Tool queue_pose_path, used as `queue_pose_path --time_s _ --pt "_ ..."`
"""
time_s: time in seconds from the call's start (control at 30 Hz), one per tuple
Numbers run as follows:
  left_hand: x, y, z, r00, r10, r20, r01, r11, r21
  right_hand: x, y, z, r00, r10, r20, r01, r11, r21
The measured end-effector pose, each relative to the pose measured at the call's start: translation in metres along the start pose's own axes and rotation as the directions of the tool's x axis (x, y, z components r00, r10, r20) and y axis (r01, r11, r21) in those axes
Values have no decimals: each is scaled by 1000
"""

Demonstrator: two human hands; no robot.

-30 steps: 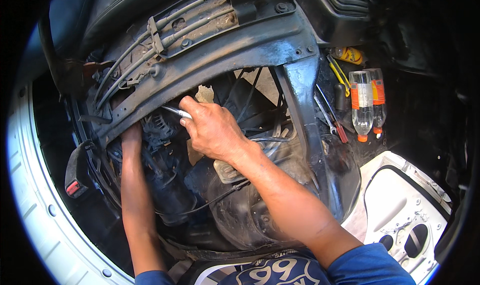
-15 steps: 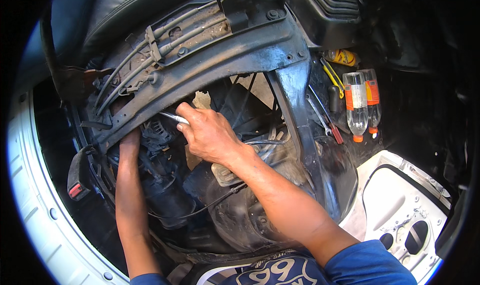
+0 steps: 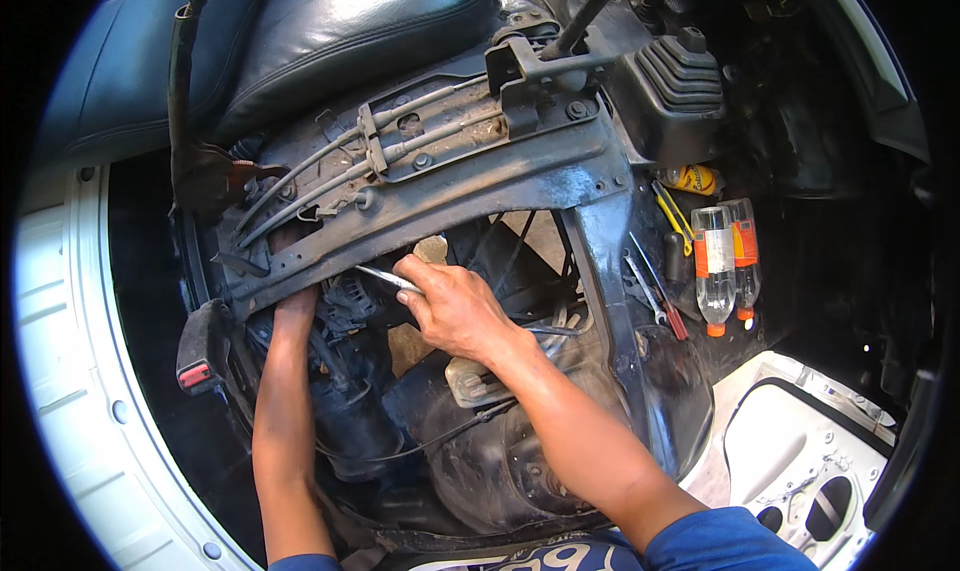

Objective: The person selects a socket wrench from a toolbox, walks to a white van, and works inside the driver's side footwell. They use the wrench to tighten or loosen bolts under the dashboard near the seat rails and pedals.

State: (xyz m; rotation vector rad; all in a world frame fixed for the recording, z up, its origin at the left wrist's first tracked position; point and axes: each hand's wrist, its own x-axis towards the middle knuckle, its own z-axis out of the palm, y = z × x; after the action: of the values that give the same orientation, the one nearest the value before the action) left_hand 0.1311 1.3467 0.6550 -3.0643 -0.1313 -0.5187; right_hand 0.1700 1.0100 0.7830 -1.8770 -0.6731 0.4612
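My right hand (image 3: 452, 311) is closed around the bright metal handle of a wrench (image 3: 385, 277). The tool points left, toward the underside of the dark metal frame rail (image 3: 420, 216); its working end is hidden, so its exact type cannot be told. My left hand (image 3: 297, 306) reaches up beneath the rail's left end, where its fingers are out of sight. Between my arms lie dark engine parts: a ribbed metal housing (image 3: 350, 301) close to the left hand and a black cylinder (image 3: 357, 421) below it.
Two cables (image 3: 330, 176) run along the rail, beside a black seat (image 3: 350, 41). On the right lie plastic bottles (image 3: 715, 271), a yellow cutter (image 3: 673, 216), a combination wrench (image 3: 645, 286) and a red-handled screwdriver (image 3: 672, 316). A white door panel (image 3: 760, 441) stands lower right.
The view has shifted, so the scene sits lower and further right, with more of the seat showing. Both hands keep their places at the rail, the right one still holding the wrench.
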Motion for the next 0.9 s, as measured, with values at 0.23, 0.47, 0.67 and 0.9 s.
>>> queue_pose_path --time_s 0.23,0.47,0.67,0.9 --pt "-32 -4 4 978 -94 187 83 994 69 -1 1 -7 998 26 56 -25 1000 -18" --pt "-75 93 -112 831 -534 158 547 835 -54 -42 -36 -55 980 44 194 -19 991 -130" --pt "-75 179 -203 796 -473 377 503 170 -847 -83 -66 -43 979 56 195 -81 989 126" --pt "-78 150 -180 731 -585 351 556 213 -803 -78 -47 12 860 333 386 -492 738 462"
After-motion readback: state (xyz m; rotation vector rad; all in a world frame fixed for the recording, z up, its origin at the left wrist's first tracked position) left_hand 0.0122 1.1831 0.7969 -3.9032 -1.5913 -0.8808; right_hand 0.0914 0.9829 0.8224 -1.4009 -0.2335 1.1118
